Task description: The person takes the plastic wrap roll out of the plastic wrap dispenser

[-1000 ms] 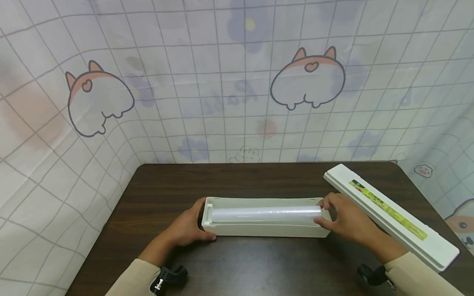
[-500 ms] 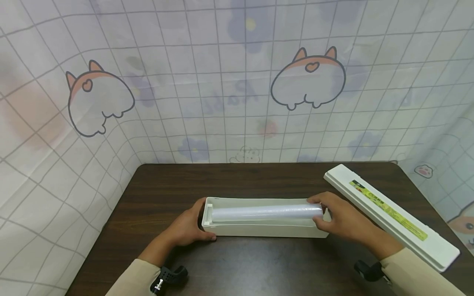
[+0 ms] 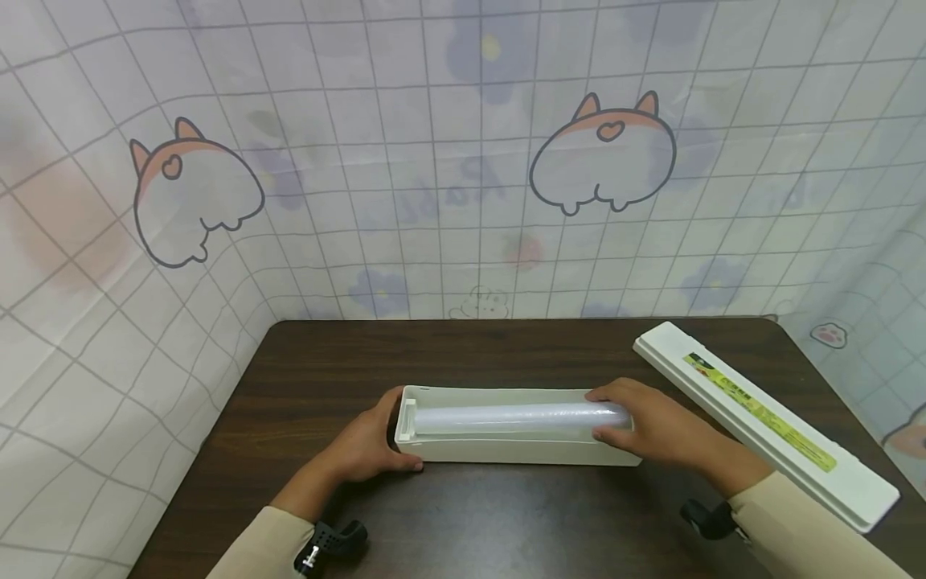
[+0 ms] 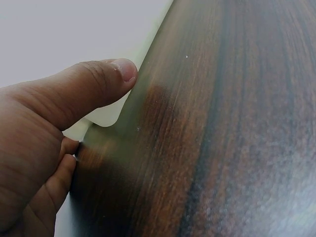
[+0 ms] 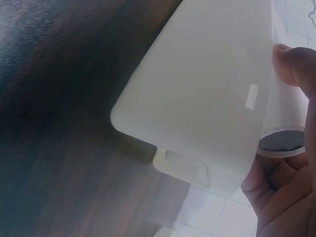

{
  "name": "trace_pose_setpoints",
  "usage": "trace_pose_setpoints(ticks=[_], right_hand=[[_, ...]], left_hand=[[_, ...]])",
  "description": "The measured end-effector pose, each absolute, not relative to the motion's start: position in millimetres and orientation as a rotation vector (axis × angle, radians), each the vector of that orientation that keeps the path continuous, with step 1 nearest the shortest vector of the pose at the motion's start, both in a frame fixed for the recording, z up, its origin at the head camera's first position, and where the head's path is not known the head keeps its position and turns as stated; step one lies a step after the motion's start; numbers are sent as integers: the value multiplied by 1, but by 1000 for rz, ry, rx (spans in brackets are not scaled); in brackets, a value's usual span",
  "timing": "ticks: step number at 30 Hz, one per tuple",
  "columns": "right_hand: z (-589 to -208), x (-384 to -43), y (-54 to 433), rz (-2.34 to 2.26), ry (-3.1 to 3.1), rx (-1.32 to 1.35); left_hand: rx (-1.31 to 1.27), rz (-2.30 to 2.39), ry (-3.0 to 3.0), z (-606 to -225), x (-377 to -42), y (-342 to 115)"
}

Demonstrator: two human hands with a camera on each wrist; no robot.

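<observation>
A roll of clear plastic wrap [image 3: 506, 416] lies lengthwise in a long white box [image 3: 521, 452] on the table. My right hand [image 3: 651, 422] grips the roll near its right end, thumb on the near side and fingers on the far side. In the right wrist view, the roll's hollow end [image 5: 282, 141] shows beside the box rim, raised out of the box. My left hand [image 3: 369, 442] holds the box's left end, its thumb on the front wall, as the left wrist view also shows. The left end of the roll sits down inside the box.
At the right, a long white lid [image 3: 760, 418] with a yellow-green label lies slanted on the dark wooden table [image 3: 448, 354]. My right forearm passes close to it. A gridded cloth with cartoon prints [image 3: 463, 201] hangs behind and at both sides.
My right hand has shifted left from the box's right end and now grips farther along the roll, whose right end has risen slightly. My left hand has stayed in place.
</observation>
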State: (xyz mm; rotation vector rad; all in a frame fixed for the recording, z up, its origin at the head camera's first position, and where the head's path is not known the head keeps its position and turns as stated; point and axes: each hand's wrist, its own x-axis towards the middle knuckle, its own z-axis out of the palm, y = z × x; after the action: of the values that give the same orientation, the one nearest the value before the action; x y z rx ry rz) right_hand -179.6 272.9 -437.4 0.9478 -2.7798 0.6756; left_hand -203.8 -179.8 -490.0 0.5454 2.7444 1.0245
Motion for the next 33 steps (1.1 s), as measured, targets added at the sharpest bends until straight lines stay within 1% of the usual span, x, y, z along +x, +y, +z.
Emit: trace_pose_setpoints(ticks=[15, 33], right_hand=[[-434, -188, 262, 621, -2840, 1001], [-426, -195, 240, 484, -2920, 1008]], left_hand=[[511, 1016, 2747, -491, -205, -180], [541, 1046, 2738, -492, -205, -181]])
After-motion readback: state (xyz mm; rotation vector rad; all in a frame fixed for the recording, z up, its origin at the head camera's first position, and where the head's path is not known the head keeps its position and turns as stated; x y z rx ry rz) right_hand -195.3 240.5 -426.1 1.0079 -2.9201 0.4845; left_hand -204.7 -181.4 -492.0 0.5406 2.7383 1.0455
